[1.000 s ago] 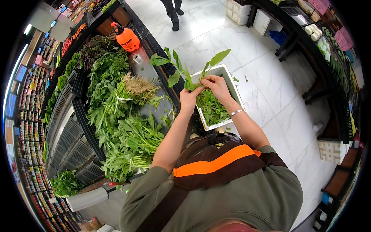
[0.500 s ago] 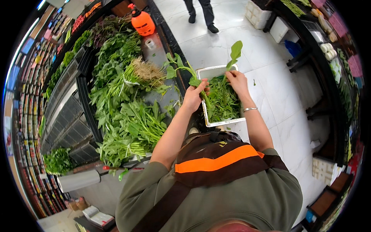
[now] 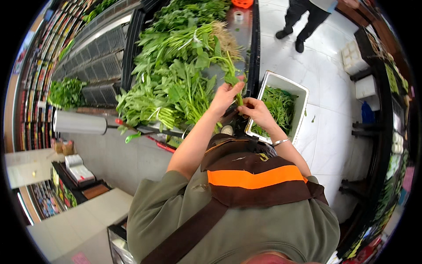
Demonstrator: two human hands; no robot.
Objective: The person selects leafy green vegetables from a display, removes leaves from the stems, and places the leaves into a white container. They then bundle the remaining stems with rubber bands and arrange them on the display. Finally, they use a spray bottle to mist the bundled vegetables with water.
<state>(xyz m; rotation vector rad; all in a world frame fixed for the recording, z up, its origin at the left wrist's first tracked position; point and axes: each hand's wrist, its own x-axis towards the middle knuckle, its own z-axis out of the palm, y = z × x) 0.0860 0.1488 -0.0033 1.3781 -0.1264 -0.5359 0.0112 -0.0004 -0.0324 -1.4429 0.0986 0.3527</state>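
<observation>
My left hand [image 3: 227, 96] is closed around a small bunch of leafy green stems [image 3: 230, 67], held upright over the table's edge with the leaves pointing away from me. The fingers of my right hand [image 3: 258, 112] pinch at the lower end of the same stems, just below my left hand. Beside my right wrist, a white foam box [image 3: 303, 99] on the floor holds loose green leaves [image 3: 278, 105]. Left of my hands lie heaped leafy greens [image 3: 173, 90], some tied in bundles, one with pale roots [image 3: 225, 40].
A dark-edged display table [image 3: 253, 48] carries the greens and a small white roll [image 3: 238, 16]. A roll of clear film [image 3: 81, 122] hangs at its near left end. Another person in dark trousers [image 3: 309, 17] stands beyond the box. Shelves line the right side.
My view has turned, so the foam box now appears farther right. My right hand has come from over the box to the stem end; the leaf it pinched is gone from it.
</observation>
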